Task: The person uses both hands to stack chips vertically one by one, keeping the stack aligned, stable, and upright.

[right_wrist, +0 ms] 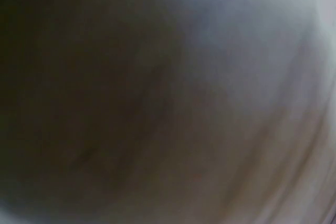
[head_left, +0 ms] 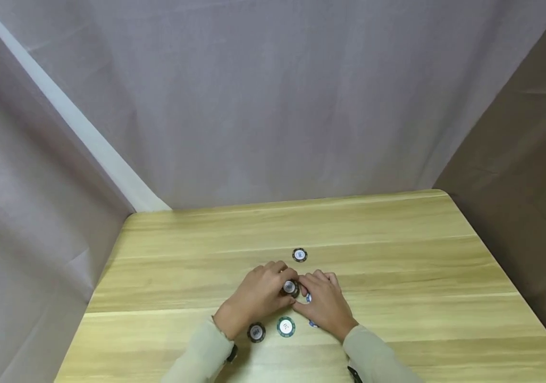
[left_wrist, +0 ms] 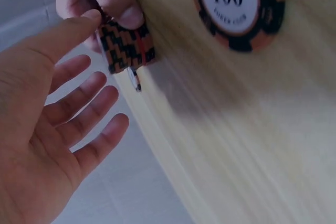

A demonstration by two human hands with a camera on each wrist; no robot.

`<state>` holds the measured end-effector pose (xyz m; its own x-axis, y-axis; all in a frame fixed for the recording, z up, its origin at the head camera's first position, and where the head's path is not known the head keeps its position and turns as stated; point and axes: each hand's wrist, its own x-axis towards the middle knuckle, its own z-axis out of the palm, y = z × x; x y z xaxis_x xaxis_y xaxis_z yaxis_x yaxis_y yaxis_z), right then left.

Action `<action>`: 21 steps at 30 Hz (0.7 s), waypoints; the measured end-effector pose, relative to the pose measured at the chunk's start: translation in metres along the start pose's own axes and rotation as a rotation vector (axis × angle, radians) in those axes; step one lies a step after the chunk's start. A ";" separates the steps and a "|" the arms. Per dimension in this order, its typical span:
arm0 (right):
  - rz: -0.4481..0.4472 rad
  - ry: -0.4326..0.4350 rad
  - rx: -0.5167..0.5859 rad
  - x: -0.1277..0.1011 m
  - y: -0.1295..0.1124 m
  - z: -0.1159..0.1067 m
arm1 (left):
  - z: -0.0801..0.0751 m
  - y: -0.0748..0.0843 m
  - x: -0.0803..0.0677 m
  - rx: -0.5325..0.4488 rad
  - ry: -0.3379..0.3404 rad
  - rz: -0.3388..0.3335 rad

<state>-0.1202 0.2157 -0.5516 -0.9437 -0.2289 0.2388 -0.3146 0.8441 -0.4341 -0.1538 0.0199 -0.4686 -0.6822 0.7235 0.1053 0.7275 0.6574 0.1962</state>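
Note:
A stack of black-and-orange poker chips (left_wrist: 126, 48) stands out from my right hand (head_left: 322, 303), whose thumb and fingers grip it. From above, the stack's top chip (head_left: 290, 287) shows a white centre. My left hand (head_left: 260, 290) is around the stack's left side. Its thumb tip reaches the stack's edge by the right hand, while the other fingers (left_wrist: 107, 135) are spread and hold nothing. Whether the left thumb presses the stack, I cannot tell. Blue chips (head_left: 313, 323) lie partly hidden below the right hand. Only a dark blur fills the right wrist view.
On the wooden table (head_left: 421, 255), a black chip (head_left: 300, 255) lies beyond the hands. Nearer are a green chip (head_left: 286, 326) and a black-and-orange chip marked 100 (head_left: 256, 332), beside the left wrist. Grey curtains (head_left: 273, 106) hang behind the table's far edge.

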 end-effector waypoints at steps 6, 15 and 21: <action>-0.003 -0.022 -0.008 -0.001 0.002 -0.003 | -0.011 -0.003 -0.009 0.020 0.025 0.026; 0.018 -0.019 0.019 -0.005 0.002 0.001 | -0.009 -0.012 -0.043 0.074 -0.006 0.083; 0.029 -0.027 0.009 -0.006 0.005 0.004 | -0.007 -0.015 -0.061 0.034 -0.123 0.136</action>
<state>-0.1165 0.2195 -0.5589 -0.9547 -0.2178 0.2028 -0.2882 0.8463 -0.4479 -0.1234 -0.0359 -0.4707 -0.5652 0.8249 0.0085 0.8157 0.5573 0.1548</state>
